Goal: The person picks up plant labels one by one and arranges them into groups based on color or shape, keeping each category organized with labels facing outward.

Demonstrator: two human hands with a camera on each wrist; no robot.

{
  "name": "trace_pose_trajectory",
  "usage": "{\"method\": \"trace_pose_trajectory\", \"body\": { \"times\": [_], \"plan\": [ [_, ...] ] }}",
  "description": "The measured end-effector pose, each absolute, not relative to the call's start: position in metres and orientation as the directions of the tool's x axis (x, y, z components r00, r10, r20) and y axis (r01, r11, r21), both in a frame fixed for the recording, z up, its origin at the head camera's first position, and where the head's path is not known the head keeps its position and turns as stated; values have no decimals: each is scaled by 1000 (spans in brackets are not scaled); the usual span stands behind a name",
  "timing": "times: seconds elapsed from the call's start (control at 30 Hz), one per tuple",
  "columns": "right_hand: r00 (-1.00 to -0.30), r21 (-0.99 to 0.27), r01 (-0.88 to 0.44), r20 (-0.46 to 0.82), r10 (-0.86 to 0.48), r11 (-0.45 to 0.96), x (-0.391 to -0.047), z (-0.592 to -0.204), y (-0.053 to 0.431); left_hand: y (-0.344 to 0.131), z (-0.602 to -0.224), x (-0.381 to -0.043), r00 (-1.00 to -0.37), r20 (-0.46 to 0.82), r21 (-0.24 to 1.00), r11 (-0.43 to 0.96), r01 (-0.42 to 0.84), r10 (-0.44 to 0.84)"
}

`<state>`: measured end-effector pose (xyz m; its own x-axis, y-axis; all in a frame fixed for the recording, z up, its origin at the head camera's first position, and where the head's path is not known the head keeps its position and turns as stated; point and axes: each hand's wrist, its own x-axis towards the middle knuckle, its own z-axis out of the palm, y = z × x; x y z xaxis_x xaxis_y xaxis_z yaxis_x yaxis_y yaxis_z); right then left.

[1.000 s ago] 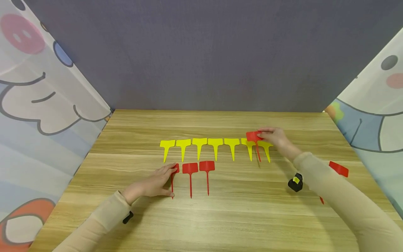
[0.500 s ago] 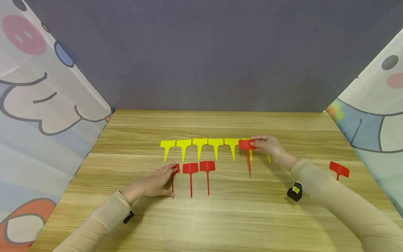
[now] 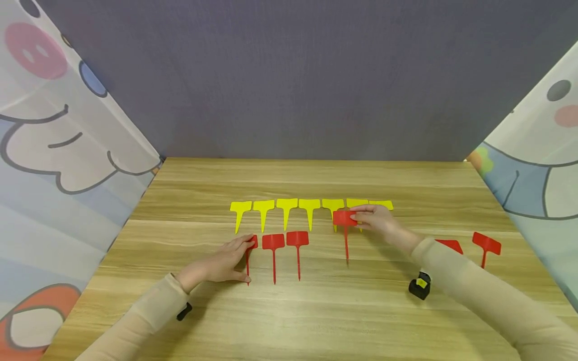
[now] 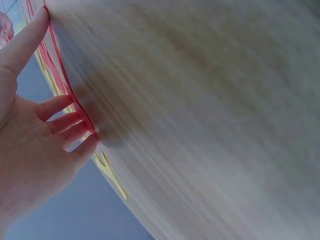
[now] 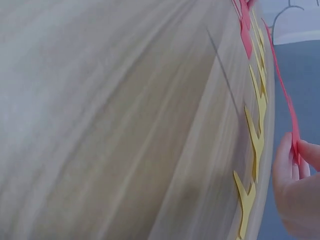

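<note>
My right hand (image 3: 381, 220) pinches the right end of a red T-shaped plant label (image 3: 345, 218) between thumb and fingers. In the right wrist view this label (image 5: 284, 90) is lifted off the table, stem pointing away from the hand. My left hand (image 3: 224, 259) rests on the leftmost red plant label (image 3: 247, 258); the fingers cover part of its head and the thumb touches near the stem's tip. In the left wrist view the fingers of my left hand (image 4: 45, 145) lie along the label's head. Two more red plant labels (image 3: 273, 242) (image 3: 297, 238) lie to its right.
A row of several yellow plant labels (image 3: 309, 204) lies behind the red ones on the wooden table (image 3: 289, 321). Two red labels (image 3: 486, 242) (image 3: 450, 245) lie at right, partly hidden by the right sleeve (image 3: 478, 286). A grey panel (image 3: 307, 80) stands behind.
My right hand has carried the red plant label left and nearer to me, away from the rightmost yellow labels. More of the red labels at right shows. The left hand stays still.
</note>
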<state>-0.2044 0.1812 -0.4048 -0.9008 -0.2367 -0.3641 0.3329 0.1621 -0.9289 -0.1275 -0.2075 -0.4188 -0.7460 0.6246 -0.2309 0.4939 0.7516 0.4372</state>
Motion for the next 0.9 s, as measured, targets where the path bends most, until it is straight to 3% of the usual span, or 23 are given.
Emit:
{"method": "trace_pose_trajectory", "body": {
  "times": [0.53, 0.9],
  "plan": [
    [-889, -925, 368, -380, -254, 95, -189, -415, 157, -208, -420, -128, -744, -220, 440, 745, 501, 630],
    [-855, -916, 379, -401, -327, 133, -184, -420, 147, -207, -420, -128, -746, -239, 435, 756, 489, 621]
  ]
}}
